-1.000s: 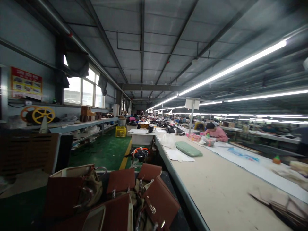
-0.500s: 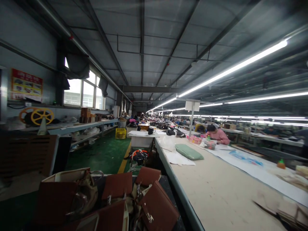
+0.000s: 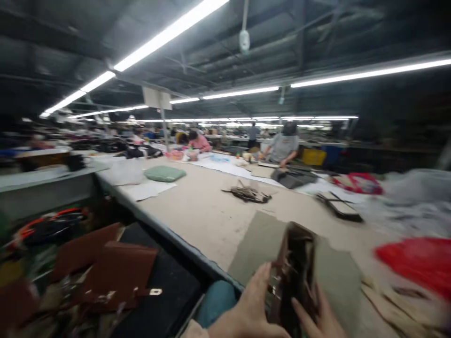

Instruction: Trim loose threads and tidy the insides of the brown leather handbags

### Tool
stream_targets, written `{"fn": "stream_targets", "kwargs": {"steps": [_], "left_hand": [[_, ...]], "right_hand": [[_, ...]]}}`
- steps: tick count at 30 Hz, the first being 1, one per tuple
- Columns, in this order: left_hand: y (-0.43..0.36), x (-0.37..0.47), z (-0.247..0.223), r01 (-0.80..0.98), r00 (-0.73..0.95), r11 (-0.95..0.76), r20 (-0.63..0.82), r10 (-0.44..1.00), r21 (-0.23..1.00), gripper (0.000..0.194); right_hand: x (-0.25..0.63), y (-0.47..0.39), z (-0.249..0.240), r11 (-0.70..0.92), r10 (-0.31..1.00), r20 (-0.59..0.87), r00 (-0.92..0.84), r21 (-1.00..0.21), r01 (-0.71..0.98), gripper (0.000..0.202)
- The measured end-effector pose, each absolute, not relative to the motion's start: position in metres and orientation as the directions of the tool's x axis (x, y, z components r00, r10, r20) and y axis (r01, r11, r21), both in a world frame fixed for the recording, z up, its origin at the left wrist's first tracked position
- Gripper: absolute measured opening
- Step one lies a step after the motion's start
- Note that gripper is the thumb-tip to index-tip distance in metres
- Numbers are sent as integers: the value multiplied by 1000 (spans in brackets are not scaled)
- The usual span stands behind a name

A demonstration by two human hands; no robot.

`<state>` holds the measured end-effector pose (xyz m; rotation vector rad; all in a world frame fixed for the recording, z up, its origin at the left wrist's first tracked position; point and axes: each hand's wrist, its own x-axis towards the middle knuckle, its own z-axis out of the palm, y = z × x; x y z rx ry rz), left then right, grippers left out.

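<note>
A dark brown handbag (image 3: 297,253) is upright at the table's near edge, its dark opening facing me. My left hand (image 3: 248,307) grips its left side, near small metal fittings. On the other side my right hand (image 3: 321,315) holds the bag, with one finger across its front. Both hands are somewhat blurred. Beneath and behind the bag lies a grey-green sheet (image 3: 252,246) on the pale tabletop (image 3: 197,211). To the left, several reddish-brown flap bags (image 3: 118,267) with metal clasps are heaped on a black surface (image 3: 169,281).
A bundle of dark strips (image 3: 248,192) lies mid-table. A green packet (image 3: 164,173) is farther left. Red plastic (image 3: 419,260) and clear plastic bags (image 3: 419,192) crowd the right side. Across the table a person in a grey shirt (image 3: 283,148) works; another wears pink (image 3: 200,142).
My view has swung right, from the aisle and bag heap to the long table. Both my hands, absent before, now show at the bottom holding a brown handbag.
</note>
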<state>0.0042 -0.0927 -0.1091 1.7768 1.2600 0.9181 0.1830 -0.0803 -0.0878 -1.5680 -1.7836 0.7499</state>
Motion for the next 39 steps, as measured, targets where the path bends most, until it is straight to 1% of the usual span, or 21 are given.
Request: {"fn": "stream_targets", "kwargs": {"steps": [1,2,3,5,7,9,10,12,14,16,18,20,23,25,26,28,29,31,33,35,39], "left_hand": [[-92,19,-115,406,290,-257,144,946,877,110],[-91,30,-119,409,297,-289,174,939,865,120],[-88,36,-122,419,284,-317,208,936,851,121],[-80,39,-122,440,247,-344,256,935,830,107],[-69,30,-117,469,252,-345,252,934,813,82],[-58,16,-108,546,256,-336,230,939,767,54],[-53,8,-102,598,225,-322,232,946,734,48],[-45,-5,-93,701,138,-270,246,959,660,49],[-40,-10,-86,717,148,-303,287,946,628,61],[-37,-5,-82,665,180,-349,313,933,660,76],[-33,6,-82,586,154,-334,302,941,738,80],[-28,15,-82,505,116,-298,278,954,810,68],[-20,22,-81,434,123,-306,281,952,847,45],[-17,21,-78,428,146,-313,277,950,848,38],[-15,21,-76,428,154,-311,270,950,849,36],[-14,19,-73,427,170,-306,256,952,851,33],[-14,19,-71,424,173,-304,253,952,853,32],[-13,19,-69,413,186,-295,237,953,862,30],[-11,19,-68,402,207,-277,209,956,873,30],[-10,19,-66,402,226,-262,182,957,877,31],[-8,17,-64,406,272,-274,170,947,872,32]], "right_hand": [[193,-86,-93,42,999,54,1,-774,632,59],[198,-89,-96,-31,997,16,71,-782,623,68],[201,-90,-97,-73,995,-19,95,-798,599,74],[201,-91,-95,-101,993,-50,105,-823,559,78],[202,-96,-87,-77,996,-38,83,-837,542,78],[207,-107,-77,-36,999,-12,48,-843,536,79],[210,-113,-73,-23,1000,-9,29,-846,533,80],[216,-126,-67,-12,999,-28,-22,-851,525,83],[217,-137,-66,-10,995,-57,-76,-859,512,86],[214,-145,-71,-6,990,-75,-117,-866,499,91],[208,-149,-80,0,986,-81,-145,-872,489,97],[206,-150,-88,-8,980,-104,-171,-873,488,100],[218,-147,-89,35,977,-83,-198,-850,525,99],[235,-143,-78,110,973,-35,-229,-800,590,90],[243,-140,-69,146,970,-15,-242,-761,633,81],[256,-132,-45,180,974,17,-224,-657,732,51],[259,-126,-33,211,975,78,-207,-607,766,41],[255,-109,-9,320,946,215,-241,-515,796,32],[241,-87,7,425,895,325,-307,-403,811,29],[221,-62,15,459,873,321,-367,-286,841,26],[188,-23,11,401,908,188,-375,-132,906,18]]}}
